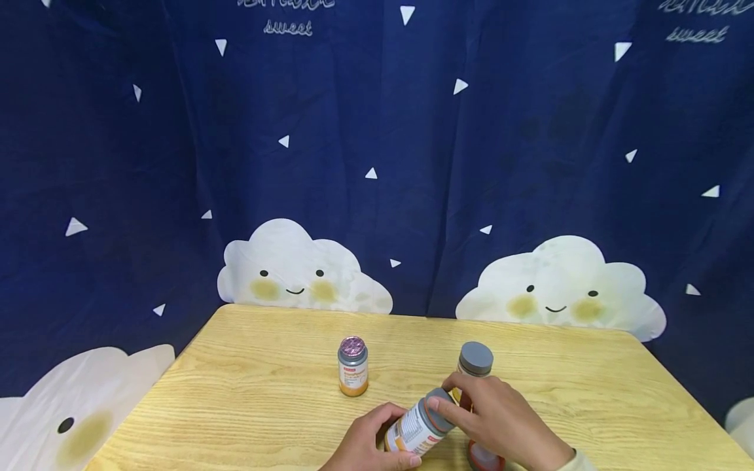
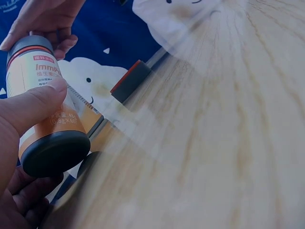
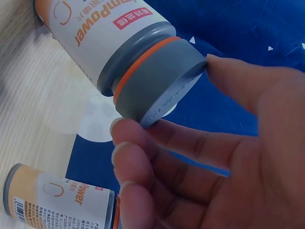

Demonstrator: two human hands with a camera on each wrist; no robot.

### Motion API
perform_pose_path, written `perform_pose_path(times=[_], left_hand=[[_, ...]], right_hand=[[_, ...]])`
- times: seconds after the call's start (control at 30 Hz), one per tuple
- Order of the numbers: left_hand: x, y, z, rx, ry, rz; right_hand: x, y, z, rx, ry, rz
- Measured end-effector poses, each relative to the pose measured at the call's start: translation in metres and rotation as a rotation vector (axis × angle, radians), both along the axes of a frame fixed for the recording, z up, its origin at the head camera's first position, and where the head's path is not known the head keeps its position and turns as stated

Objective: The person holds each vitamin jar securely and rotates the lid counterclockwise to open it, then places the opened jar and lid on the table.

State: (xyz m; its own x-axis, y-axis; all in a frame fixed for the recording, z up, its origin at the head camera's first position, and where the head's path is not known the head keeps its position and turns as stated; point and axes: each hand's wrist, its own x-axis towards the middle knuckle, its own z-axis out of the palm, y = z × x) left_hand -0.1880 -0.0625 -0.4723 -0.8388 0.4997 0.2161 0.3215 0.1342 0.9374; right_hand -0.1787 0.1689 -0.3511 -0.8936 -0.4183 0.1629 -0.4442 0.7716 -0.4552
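Observation:
In the head view my left hand (image 1: 370,442) grips a white-and-orange supplement bottle (image 1: 411,432), tilted with its top toward the right. My right hand (image 1: 501,418) pinches the bottle's grey cap (image 3: 159,78) between thumb and fingers. An orange ring shows below that cap, which sits on the bottle neck. Behind the right hand stands a second bottle (image 1: 476,360) with a grey cap, partly hidden by the hand. Farther left, a third bottle (image 1: 353,374) stands upright, capless, a shiny purplish seal over its mouth.
A loose cap with a red-orange rim (image 1: 486,458) lies on the wooden table (image 1: 265,392) near its front edge, partly covered by the right hand. A dark blue curtain (image 1: 353,98) with clouds and triangles hangs behind the table.

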Motion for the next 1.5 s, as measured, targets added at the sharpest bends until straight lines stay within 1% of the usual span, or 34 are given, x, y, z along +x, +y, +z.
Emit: perform_pose_path(times=[0.2,0.4,0.53,0.87,1.03,1.27,1.4,1.5], left_hand=[[0.0,0.0,0.0,-0.017,-0.011,0.014],[0.0,0.0,0.001,-0.016,-0.021,0.013],[0.0,0.0,0.0,-0.007,-0.028,0.008],[0.0,0.0,-0.001,-0.014,-0.011,0.011],[0.0,0.0,0.0,0.001,-0.013,0.004],[0.0,0.0,-0.001,0.016,-0.014,-0.001],[0.0,0.001,-0.001,0.038,-0.034,-0.017],[0.0,0.001,-0.001,0.042,-0.048,-0.018]], right_hand=[[-0.001,0.0,-0.001,-0.018,0.002,0.009],[-0.003,0.0,-0.002,-0.047,-0.022,0.045],[-0.003,0.001,-0.003,-0.055,-0.022,0.069],[-0.003,0.003,-0.002,-0.078,-0.029,0.119],[-0.003,0.006,-0.002,-0.101,-0.035,0.17],[-0.004,0.009,0.001,-0.095,-0.068,0.205],[-0.004,0.01,0.002,-0.093,-0.094,0.227],[-0.005,0.011,0.003,-0.088,-0.093,0.245]])
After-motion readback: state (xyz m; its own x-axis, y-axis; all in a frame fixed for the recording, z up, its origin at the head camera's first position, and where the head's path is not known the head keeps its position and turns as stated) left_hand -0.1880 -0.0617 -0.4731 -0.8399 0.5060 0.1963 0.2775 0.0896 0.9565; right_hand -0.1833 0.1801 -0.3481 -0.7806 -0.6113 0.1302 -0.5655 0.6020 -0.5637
